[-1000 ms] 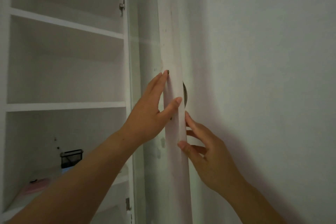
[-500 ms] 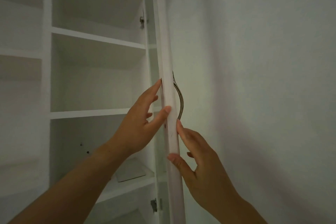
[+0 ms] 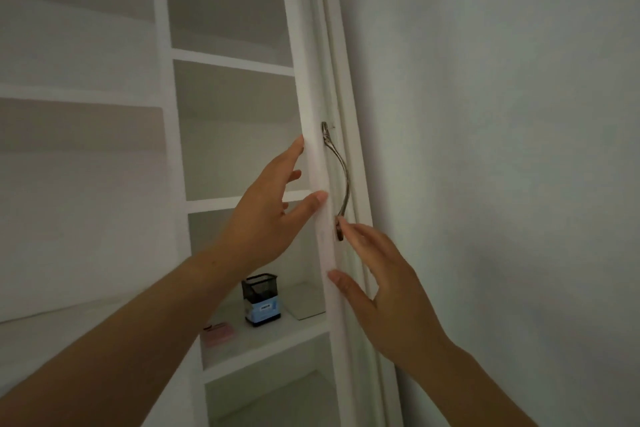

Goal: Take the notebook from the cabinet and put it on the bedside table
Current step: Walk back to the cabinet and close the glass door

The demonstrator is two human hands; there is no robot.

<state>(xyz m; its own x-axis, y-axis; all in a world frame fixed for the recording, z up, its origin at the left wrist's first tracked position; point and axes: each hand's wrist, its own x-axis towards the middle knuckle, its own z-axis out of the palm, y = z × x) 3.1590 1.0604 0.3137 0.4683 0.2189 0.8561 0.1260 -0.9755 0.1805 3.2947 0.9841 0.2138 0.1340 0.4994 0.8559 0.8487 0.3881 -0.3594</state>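
While your left hand [image 3: 266, 215] rests spread against the inner face of the white cabinet door [image 3: 313, 163], its fingers are wide and hold nothing — the thumb tip presses on the door's front edge and the index fingertip touches the same edge higher up. Your right hand [image 3: 391, 291] is on the other side of that edge, also open and splayed: its thumb lies on the edge below your left thumb, and its fingertips reach up to just beside the lower mount of the curved metal handle [image 3: 337, 177] without closing round it. So the door edge runs between your two hands, the handle arching just past your left thumb and above your right fingers.

Below your left wrist, on the shelf [image 3: 277, 336] of the open cabinet, stands a black mesh pen holder [image 3: 261, 302] with a pale blue label. Beside it, towards the door, lies a flat grey sheet [image 3: 304, 300]. On the near side of the holder, partly hidden by your left forearm, lies a thin pink flat thing [image 3: 218, 333] — it may be the notebook, though you cannot tell for sure from here. Neither hand touches anything on the shelf. Beyond your right hand is only the plain grey wall [image 3: 502, 149].
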